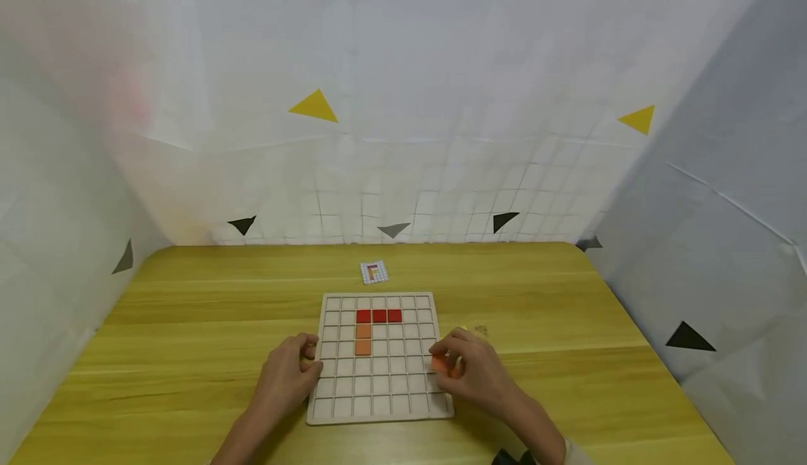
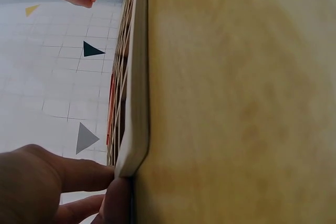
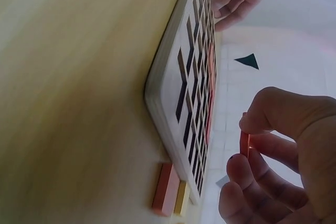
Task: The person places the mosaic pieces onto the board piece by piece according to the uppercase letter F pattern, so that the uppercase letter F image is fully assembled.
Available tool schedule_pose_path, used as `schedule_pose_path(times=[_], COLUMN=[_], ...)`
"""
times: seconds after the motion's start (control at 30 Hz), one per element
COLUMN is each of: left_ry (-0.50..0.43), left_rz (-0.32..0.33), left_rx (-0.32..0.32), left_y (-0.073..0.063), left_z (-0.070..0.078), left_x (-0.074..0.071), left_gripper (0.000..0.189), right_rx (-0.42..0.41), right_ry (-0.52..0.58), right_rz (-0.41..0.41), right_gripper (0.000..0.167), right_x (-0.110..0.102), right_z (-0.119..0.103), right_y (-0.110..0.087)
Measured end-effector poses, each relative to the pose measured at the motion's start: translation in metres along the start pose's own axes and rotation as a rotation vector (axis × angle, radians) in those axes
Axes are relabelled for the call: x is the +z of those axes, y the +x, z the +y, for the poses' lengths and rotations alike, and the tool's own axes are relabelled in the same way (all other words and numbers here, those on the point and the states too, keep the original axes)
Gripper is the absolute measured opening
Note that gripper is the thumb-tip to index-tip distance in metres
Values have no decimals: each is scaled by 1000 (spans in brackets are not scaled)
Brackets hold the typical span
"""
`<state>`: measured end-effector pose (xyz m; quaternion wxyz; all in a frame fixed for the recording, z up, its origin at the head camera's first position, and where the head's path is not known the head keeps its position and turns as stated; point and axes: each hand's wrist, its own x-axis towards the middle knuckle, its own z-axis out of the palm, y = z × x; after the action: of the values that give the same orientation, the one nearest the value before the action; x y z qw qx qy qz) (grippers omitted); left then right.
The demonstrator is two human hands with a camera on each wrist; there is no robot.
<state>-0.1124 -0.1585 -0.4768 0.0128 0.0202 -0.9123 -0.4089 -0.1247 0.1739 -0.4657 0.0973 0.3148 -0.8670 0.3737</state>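
A pale wooden grid board (image 1: 381,386) lies flat on the table. Three red tiles (image 1: 379,316) form a row in its upper part, and two orange tiles (image 1: 363,339) run down below the leftmost red one. At the board's left edge, my left hand (image 1: 287,372) holds the rim between thumb and fingers. Above the right side of the board, my right hand (image 1: 476,369) pinches another orange tile (image 3: 244,142) between thumb and fingertips. Beside the board on the table, the right wrist view shows an orange-red block (image 3: 166,188) and a yellow block (image 3: 181,199).
A small card (image 1: 375,272) with a coloured grid pattern lies behind the board. The wooden table (image 1: 189,311) is bounded by white sheet walls (image 1: 403,171) bearing yellow, black and grey triangles. A dark object (image 1: 513,457) shows near the right forearm.
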Motion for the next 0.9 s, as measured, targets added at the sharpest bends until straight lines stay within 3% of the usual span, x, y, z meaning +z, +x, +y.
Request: schedule_pose_path(times=[0.17,0.5,0.9], left_ry=[2,5,4], left_rz=[3,-1,5], left_rx=[1,-24,-14], left_y=[0,1,1], left_z=[0,1,0], left_x=[1,0,1], left_gripper=[35,36,37], right_rx=[19,-64,-54], right_ry=[17,3,-2], right_rz=[-44,-42,-87], right_gripper=[31,27,22], right_x=[4,18,28], right_z=[-6,-15,-22], right_y=[5,20,34])
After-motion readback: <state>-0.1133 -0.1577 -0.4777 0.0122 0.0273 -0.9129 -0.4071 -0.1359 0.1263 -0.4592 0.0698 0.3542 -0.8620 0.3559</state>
